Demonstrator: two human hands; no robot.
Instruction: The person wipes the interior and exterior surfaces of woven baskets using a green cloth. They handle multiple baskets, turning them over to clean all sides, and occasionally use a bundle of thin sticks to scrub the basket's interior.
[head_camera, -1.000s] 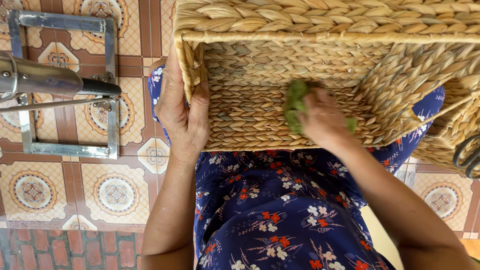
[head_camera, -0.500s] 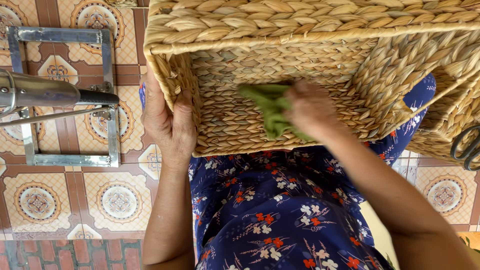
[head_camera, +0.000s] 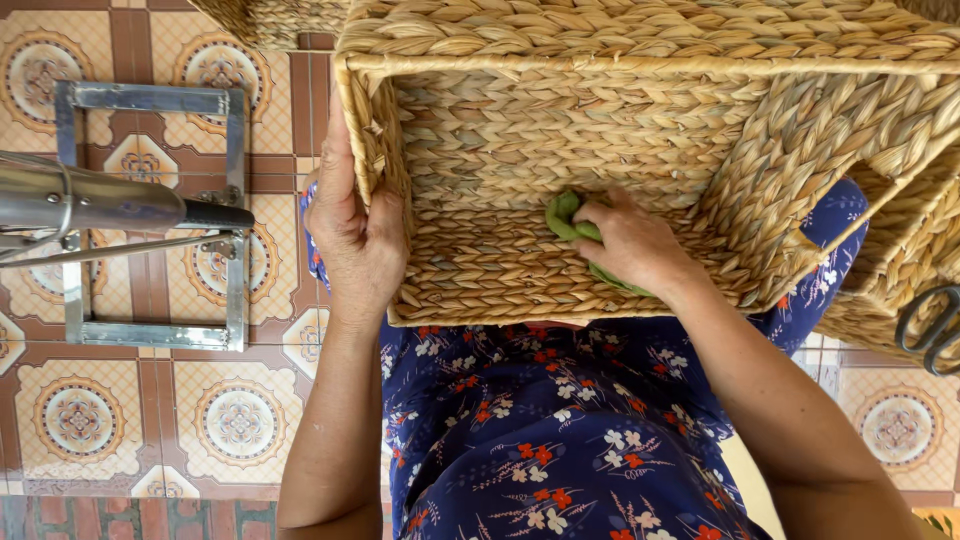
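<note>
The straw-coloured square woven basket (head_camera: 640, 130) has a braided plait pattern in pale tan. The crumpled cloth (head_camera: 562, 215) under my fingers (head_camera: 600, 212) is leaf green. My dress (head_camera: 560, 440) is navy with small red and white flowers. The floor tiles (head_camera: 80, 420) are orange-cream with round medallions and brown borders.

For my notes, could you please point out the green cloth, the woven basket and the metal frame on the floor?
green cloth (head_camera: 562, 214), head view, the bunched end left of the fingers.
woven basket (head_camera: 640, 35), head view, its top rim.
metal frame (head_camera: 150, 97), head view, its top bar.
</note>
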